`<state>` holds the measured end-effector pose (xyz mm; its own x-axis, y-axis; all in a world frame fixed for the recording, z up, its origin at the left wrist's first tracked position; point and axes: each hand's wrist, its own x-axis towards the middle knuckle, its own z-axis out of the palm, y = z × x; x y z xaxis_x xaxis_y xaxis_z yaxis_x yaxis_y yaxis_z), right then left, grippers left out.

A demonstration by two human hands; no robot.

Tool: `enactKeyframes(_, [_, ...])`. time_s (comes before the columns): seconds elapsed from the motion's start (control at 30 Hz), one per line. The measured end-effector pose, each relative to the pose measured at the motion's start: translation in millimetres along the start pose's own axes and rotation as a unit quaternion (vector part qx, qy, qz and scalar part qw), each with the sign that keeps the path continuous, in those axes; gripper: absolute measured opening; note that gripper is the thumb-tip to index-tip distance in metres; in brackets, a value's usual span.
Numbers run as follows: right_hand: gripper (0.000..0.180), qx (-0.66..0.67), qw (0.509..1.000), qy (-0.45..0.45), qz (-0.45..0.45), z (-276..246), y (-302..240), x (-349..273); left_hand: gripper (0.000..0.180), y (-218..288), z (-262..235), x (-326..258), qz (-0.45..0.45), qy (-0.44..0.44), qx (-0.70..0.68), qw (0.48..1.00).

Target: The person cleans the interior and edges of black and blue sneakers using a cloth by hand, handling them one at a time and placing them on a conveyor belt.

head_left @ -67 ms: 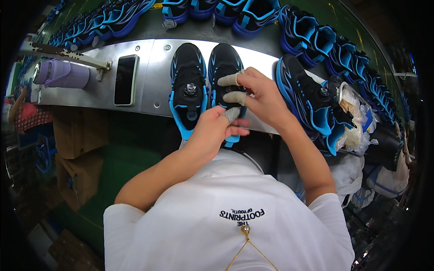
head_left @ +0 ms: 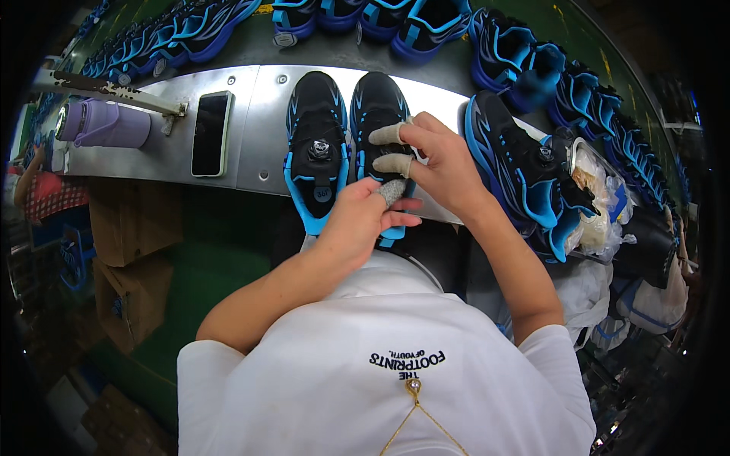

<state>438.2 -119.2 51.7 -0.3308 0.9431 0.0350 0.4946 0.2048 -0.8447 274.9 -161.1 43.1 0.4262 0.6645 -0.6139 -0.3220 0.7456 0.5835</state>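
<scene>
Two black-and-blue sneakers stand side by side, toes pointing away from me. The left sneaker (head_left: 315,106) shows a round dial on its tongue. Over the right sneaker (head_left: 376,99), my right hand (head_left: 441,163) bends two fingers in beige finger covers onto the tongue area, hiding any dial there. At that sneaker's opening is my left hand (head_left: 351,220). Its thumb and a grey-covered finger come together, while two other fingers stretch across the collar. What lies between thumb and finger is hidden.
The metal bench (head_left: 255,129) holds a phone (head_left: 211,137) and a purple bottle (head_left: 122,125) at left. More sneakers (head_left: 498,144) stand close right, beside a container of plastic bags (head_left: 597,182). Rows of sneakers (head_left: 201,34) line the far side. Cardboard boxes (head_left: 137,228) sit below left.
My right fingertips have shifted very slightly to the right on the sneaker. The left hand's fingers, blurred before, now look sharper and stay in nearly the same place.
</scene>
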Motion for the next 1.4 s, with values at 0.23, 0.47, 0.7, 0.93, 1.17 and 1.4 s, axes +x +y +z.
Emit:
enactKeyframes(0.23, [0.051, 0.121, 0.988, -0.091, 0.028, -11, -1, 6, 0.024, 3, 0, -5, -0.009, -0.001, -0.017, 1.0])
enactKeyframes(0.47, [0.042, 0.133, 0.989, -0.053, -0.023, -8, 3, 9, 0.025, -2, -5, -5, -0.006, -0.019, -0.034, 0.999])
enactKeyframes(0.7, [0.048, 0.036, 0.999, -0.004, -0.006, 2, -2, 4, 0.025, -2, -7, -3, -0.007, -0.022, -0.039, 0.999])
enactKeyframes(0.93, [0.057, -0.057, 0.995, 0.066, -0.055, 19, 9, 4, 0.026, 41, -5, -23, -0.036, -0.076, 0.164, 0.983])
enactKeyframes(1.17, [0.052, 0.018, 0.998, 0.056, -0.033, 2, -5, 30, 0.032, 54, -65, -1, 0.414, 0.171, 0.609, 0.655])
enactKeyframes(1.4, [0.035, -0.066, 0.996, 0.023, -0.05, 18, 14, 91, 0.032, 74, -74, -15, 0.437, 0.113, 0.606, 0.655])
